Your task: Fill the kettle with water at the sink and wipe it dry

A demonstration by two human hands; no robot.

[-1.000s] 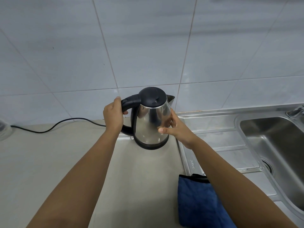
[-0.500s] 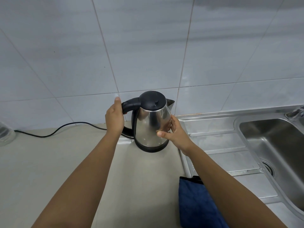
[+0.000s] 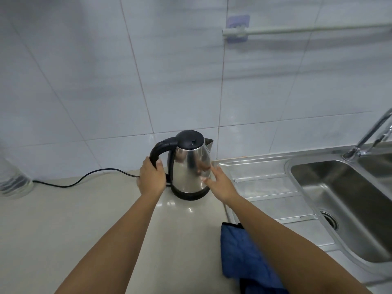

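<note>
kettle (image 3: 191, 166), steel with a black lid and handle, stands upright on its base on the pale counter (image 3: 84, 230), far against the tiled wall (image 3: 106, 81) and just left of the sink's draining board (image 3: 265, 187). its lid is shut and the spout points right, toward the wall. the left hand (image 3: 151, 179) is wrapped around the lower part of the black handle, fingers curled round it in a firm hold. the right hand (image 3: 220, 183) lies flat and slack against the right side of the steel body, fingers stretched out and touching the metal, not clasping anything. a black cord (image 3: 84, 177) runs left from behind the kettle along the foot of the wall. a clear container (image 3: 12, 179) sits at the far left edge, blurred. nearer, a blue cloth (image 3: 244, 262) lies folded on the counter's right edge, partly under the right forearm. to the right is the steel sink (image 3: 339, 209) with its drain showing, and a tap (image 3: 369, 134) rises at its far side. high on the wall a rail (image 3: 297, 29) hangs from a stuck-on mount.
</note>
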